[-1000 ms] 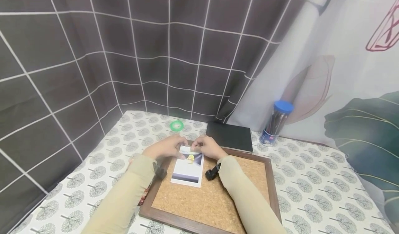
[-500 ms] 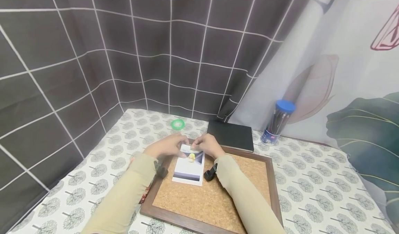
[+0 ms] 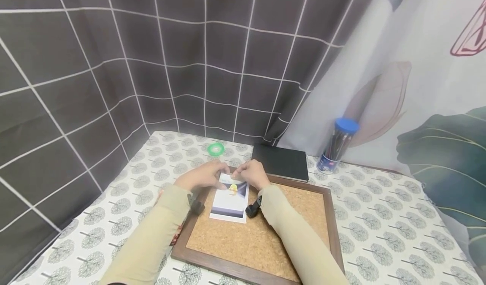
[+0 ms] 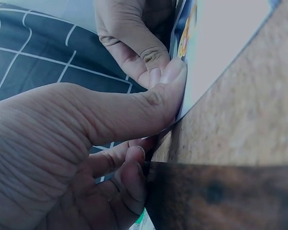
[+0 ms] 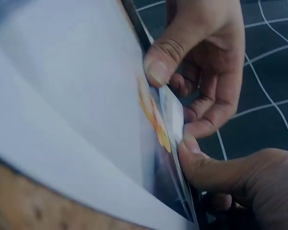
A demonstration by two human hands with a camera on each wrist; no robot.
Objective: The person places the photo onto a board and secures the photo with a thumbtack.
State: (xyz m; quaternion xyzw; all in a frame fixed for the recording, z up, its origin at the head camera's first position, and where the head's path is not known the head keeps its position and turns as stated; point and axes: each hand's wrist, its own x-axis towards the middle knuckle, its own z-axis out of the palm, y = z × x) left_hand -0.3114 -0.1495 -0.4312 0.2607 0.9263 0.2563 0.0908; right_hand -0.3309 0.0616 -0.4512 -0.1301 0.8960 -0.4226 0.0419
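Observation:
A printed picture (image 3: 229, 204) with a yellow figure lies on the framed cork board (image 3: 243, 245), its top edge near the board's far side. My left hand (image 3: 205, 176) is at its upper left. In the right wrist view the left thumb (image 5: 158, 72) presses on the picture's face, with the other fingers curled behind its edge. A small whitish strip (image 5: 174, 112), like clear tape, stands at that edge between the hands. My right hand (image 3: 253, 175) pinches at the strip, thumb and forefinger together. Its fingertips meet close to the left thumb in the left wrist view.
A green tape roll (image 3: 216, 149) lies behind the hands. A black notebook (image 3: 281, 162) sits behind the board. To its right stands a clear jar (image 3: 337, 145) with a blue lid and dark sticks inside. A grid-patterned curtain (image 3: 182, 65) hangs at the back.
The right wrist has drawn slightly left, while both hands stay at the picture's top edge. The whole head view has shifted a little.

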